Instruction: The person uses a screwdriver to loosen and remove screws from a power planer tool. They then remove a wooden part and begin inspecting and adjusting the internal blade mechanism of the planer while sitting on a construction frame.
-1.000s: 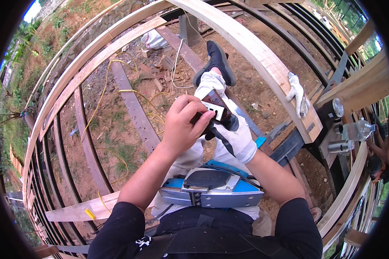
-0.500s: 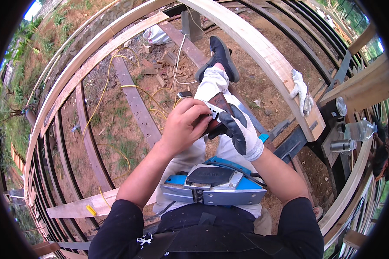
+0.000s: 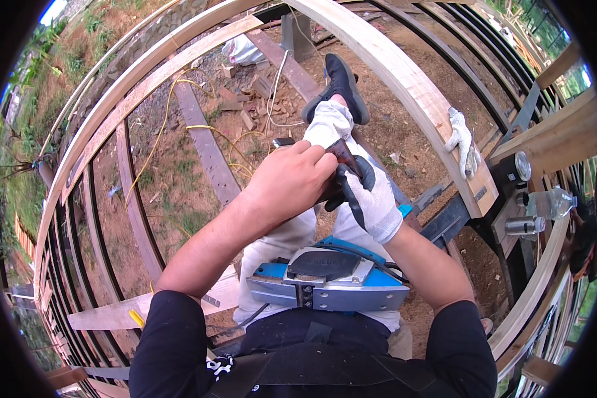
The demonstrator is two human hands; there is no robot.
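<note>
My right hand (image 3: 375, 209), in a white knit glove with dark coated fingers, grips a flat reddish-brown block (image 3: 343, 156) above my knees. Curled over that block from the left is my bare left hand (image 3: 295, 174). Its fingers are closed; the small slotted metal plate pinched in them earlier is now hidden behind the hand. Across my lap, below both hands, lies a blue and grey electric planer (image 3: 328, 275) with its cord. A small slotted metal piece (image 3: 211, 300) rests on the plank by my left elbow.
A curved wooden beam (image 3: 391, 63) arches around me, with a white glove (image 3: 459, 138) on its right part. A dark can (image 3: 514, 167), a clear bottle (image 3: 552, 201) and a silver can (image 3: 525, 225) stand at the right. Dark slats (image 3: 136, 199) and a yellow cord (image 3: 149, 162) lie left.
My left hand has rolled over the block, covering the slotted metal plate, and its elbow has swung outward to the left. My right hand keeps its grip on the block, almost unmoved.
</note>
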